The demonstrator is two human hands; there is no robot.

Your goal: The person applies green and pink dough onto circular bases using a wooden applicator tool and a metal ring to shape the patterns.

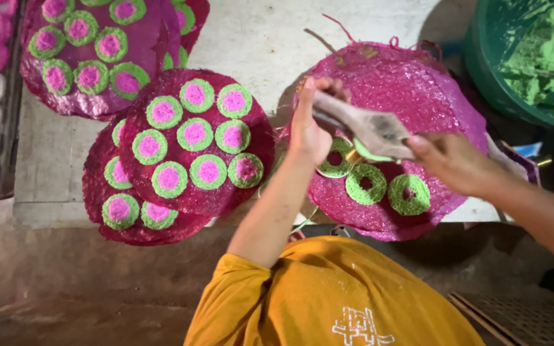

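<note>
My left hand (pixel 309 125) closed around the handle of a flat metal scoop (pixel 370 128), my right hand (pixel 453 163) pinching its far end, scoop held over three green rings (pixel 367 184) on a magenta woven mat (pixel 411 96), filled pink-and-green cakes (pixel 195 134) on mats to the left across the tabletop (pixel 251 38), green tub (pixel 533 57) at upper right

Head camera looks steeply down, seemingly close.

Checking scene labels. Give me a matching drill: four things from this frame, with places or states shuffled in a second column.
1. left hand
2. green rings
3. green-and-pink discs
4. green tub

a. top right corner
b. centres still hollow
c. grips the metal tool
d. centres filled pink, on the left mats

Pairs: 1-c, 2-b, 3-d, 4-a
</note>
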